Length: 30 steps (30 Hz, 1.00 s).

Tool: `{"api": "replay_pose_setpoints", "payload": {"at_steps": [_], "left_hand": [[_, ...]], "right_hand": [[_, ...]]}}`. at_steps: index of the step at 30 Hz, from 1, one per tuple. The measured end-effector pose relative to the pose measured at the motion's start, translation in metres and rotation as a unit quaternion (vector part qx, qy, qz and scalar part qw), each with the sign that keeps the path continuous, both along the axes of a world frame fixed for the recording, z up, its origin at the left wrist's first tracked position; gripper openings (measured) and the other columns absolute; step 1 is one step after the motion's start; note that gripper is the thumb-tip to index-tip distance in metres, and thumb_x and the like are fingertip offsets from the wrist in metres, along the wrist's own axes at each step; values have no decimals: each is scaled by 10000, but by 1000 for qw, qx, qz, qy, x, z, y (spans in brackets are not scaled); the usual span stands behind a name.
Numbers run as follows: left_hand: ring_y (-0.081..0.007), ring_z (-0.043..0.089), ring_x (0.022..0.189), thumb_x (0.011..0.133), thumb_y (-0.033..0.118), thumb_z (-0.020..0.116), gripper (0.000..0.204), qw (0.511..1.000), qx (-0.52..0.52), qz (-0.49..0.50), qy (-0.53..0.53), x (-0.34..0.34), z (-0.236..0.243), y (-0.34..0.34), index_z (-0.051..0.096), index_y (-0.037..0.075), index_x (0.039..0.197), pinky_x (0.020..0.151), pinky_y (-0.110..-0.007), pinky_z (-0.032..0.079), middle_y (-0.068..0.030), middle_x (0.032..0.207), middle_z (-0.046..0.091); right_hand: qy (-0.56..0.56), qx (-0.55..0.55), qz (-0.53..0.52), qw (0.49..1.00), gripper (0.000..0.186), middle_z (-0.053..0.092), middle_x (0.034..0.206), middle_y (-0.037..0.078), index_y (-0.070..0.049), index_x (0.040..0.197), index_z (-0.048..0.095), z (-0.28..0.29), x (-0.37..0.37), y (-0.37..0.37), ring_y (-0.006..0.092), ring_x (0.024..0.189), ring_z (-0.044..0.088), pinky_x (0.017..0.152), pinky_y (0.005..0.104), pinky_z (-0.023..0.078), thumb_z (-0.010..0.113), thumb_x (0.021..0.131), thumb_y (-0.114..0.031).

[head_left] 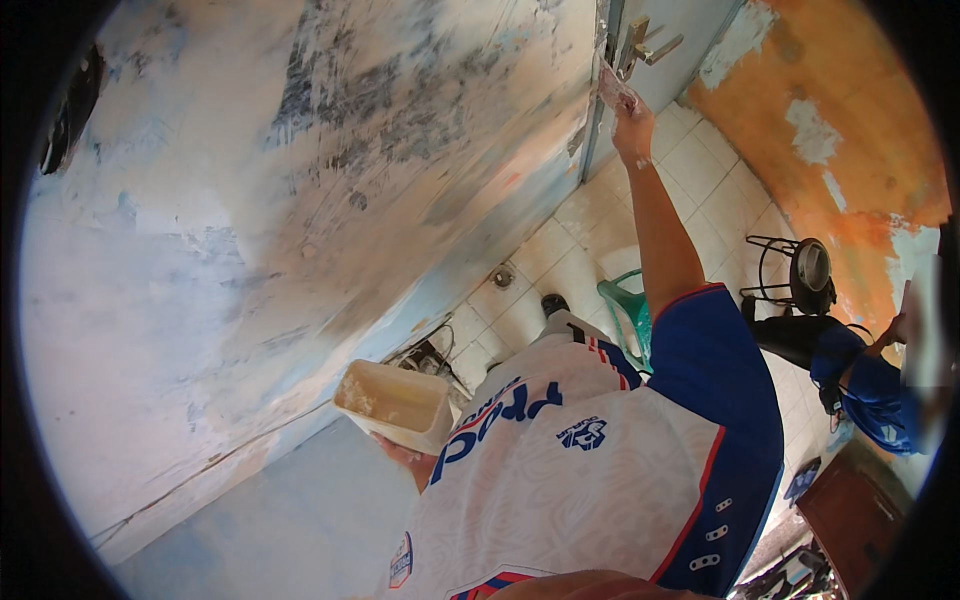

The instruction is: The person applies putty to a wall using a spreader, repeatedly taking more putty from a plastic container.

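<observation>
My left hand [408, 458] is closed on the lower side of a cream rectangular plastic tub [425, 415], held near my belly. Pale residue coats the tub's inner walls. At full stretch, my right hand [632, 112] is closed on a flat, putty-smeared scraper [612, 85]. The scraper's tip is at the edge of the patchy wall [470, 110], beside the door frame, just below the metal door handle [640, 47]. Whitish smears mark my right fingers, and most of the scraper's grip is hidden by them.
A grey door [685, 25] stands past the wall's edge. On the tiled floor [700, 170] are a green plastic chair [630, 310] and a black-framed stool [785, 270]. Another person in blue [875, 400] is at the right, near an orange peeling wall [860, 130]. Cables lie below the tub.
</observation>
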<state>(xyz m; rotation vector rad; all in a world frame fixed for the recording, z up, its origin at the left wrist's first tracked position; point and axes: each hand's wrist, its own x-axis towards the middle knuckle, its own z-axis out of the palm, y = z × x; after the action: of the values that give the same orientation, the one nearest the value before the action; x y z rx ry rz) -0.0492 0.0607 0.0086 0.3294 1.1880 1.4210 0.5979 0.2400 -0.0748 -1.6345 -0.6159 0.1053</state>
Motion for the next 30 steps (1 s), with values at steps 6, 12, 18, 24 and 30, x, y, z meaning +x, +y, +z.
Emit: {"api": "replay_pose_setpoints", "payload": {"at_steps": [6,12,18,24,30], "left_hand": [[-344,439,1344,1033,558,298,626,1000,3,2,-1,-9,-4,-9,280,172,1526,1090,-532,407,-122,1520,386],[-344,447,1338,1035,544,311,620,1000,6,-14,-2,-11,-6,1,285,160,1522,1088,-523,412,-125,1507,403],[-342,450,1335,1037,533,318,617,1000,7,-14,0,-8,-7,4,286,150,1520,1089,-516,413,-126,1501,409],[-336,451,1335,1039,522,327,614,1000,5,-5,23,4,0,13,289,139,1517,1092,-507,413,-129,1498,412],[-338,402,1369,1027,558,317,618,998,-43,17,30,-10,-4,-3,309,176,1513,1124,-518,355,-101,1529,381]], "right_hand": [[32,-21,0,999,304,707,1010,92,32,1196,624,24,6,-11,154,897,630,821,291,483,551,907,-28],[37,11,10,999,289,701,1001,66,14,1187,634,-25,5,4,140,858,604,780,275,475,548,915,-35],[33,16,0,999,305,699,1061,81,41,1202,619,-27,9,-4,153,924,621,831,289,478,562,915,-42],[90,58,27,994,284,703,1060,93,56,1179,628,-35,-5,1,170,984,638,856,291,478,555,922,-42],[45,12,-16,999,306,703,1004,90,45,1208,625,-19,-48,-17,149,885,627,807,294,493,538,920,-7]]}}
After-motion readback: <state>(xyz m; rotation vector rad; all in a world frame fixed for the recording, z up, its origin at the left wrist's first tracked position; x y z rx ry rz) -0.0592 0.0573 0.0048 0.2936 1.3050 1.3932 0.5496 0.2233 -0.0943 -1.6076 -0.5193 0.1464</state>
